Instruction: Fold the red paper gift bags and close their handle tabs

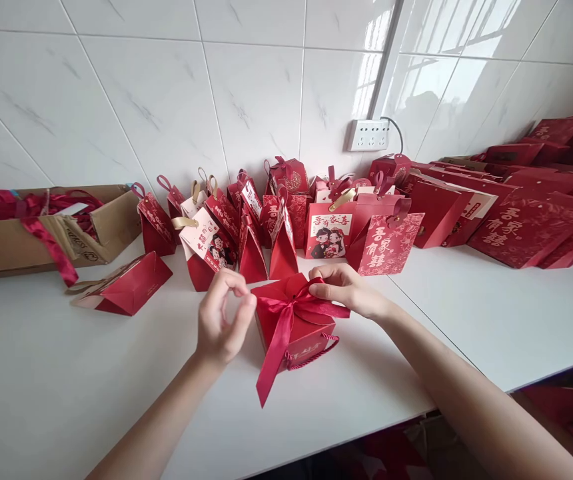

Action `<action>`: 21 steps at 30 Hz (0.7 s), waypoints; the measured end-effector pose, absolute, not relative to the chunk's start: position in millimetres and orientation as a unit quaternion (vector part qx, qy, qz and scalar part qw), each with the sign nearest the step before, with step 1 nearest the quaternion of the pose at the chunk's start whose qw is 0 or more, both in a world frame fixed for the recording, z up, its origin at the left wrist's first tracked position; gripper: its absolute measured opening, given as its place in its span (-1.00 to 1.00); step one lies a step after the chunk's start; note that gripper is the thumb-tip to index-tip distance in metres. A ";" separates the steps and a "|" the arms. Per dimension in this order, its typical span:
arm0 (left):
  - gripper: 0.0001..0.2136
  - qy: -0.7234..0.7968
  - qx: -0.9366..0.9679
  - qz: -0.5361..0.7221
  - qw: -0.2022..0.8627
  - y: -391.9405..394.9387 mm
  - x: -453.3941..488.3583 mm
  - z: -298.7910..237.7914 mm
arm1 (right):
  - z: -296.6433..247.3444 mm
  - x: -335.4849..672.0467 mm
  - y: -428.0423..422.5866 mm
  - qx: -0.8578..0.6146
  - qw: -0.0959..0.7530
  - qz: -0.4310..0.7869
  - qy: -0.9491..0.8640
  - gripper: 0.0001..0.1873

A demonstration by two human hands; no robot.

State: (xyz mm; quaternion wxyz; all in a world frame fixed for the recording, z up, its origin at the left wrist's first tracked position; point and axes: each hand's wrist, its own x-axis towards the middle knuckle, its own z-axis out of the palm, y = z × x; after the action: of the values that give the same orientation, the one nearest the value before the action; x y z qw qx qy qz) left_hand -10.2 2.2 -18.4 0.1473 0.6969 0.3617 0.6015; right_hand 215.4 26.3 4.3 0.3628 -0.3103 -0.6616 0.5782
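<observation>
A red gift box (311, 347) with a twisted cord handle (316, 357) on its front stands on the white table. A shiny red ribbon (281, 333) is tied in a bow on its top, one tail hanging down the front. At the bow's left end, my left hand (224, 317) has thumb and forefinger brought together, with the ribbon loop's tip at them. My right hand (341, 287) pinches the ribbon on the bow's right side between thumb and fingers. Its fingertips partly cover that loop.
Behind the box, several red gift bags (254, 250) stand along the tiled wall. A cardboard box (111, 223) of ribbons sits at the left, near a bag lying over (134, 283). More red bags (521, 223) fill the right side. A power strip (369, 135) is on the wall.
</observation>
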 end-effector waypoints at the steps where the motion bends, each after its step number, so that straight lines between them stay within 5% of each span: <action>1: -0.65 0.397 0.673 0.592 0.197 2.6 -11.3 -15.7 | 3.7 216.4 26.7 -0.308 0.360 0.578 -0.664 -0.53; 5: -0.47 0.462 0.624 0.399 0.487 3.8 -15.7 -2.4 | 1.2 218.1 27.9 -0.314 0.345 0.566 -0.679 -0.56; 8: -0.45 0.456 0.592 0.304 0.591 3.5 -17.2 4.7 | 1.0 216.8 27.9 -0.310 0.353 0.556 -0.685 -0.53; 21: -0.67 0.437 0.572 0.374 0.585 13.5 -17.0 -5.6 | -7.7 222.0 36.3 -0.270 0.345 0.597 -0.672 -0.69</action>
State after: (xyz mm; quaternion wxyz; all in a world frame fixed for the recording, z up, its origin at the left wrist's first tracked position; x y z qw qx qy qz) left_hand -17.0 13.5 -5.6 0.5850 0.5725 0.4366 0.3735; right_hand 222.0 36.3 -7.7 0.3453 -0.2703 -0.6722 0.5966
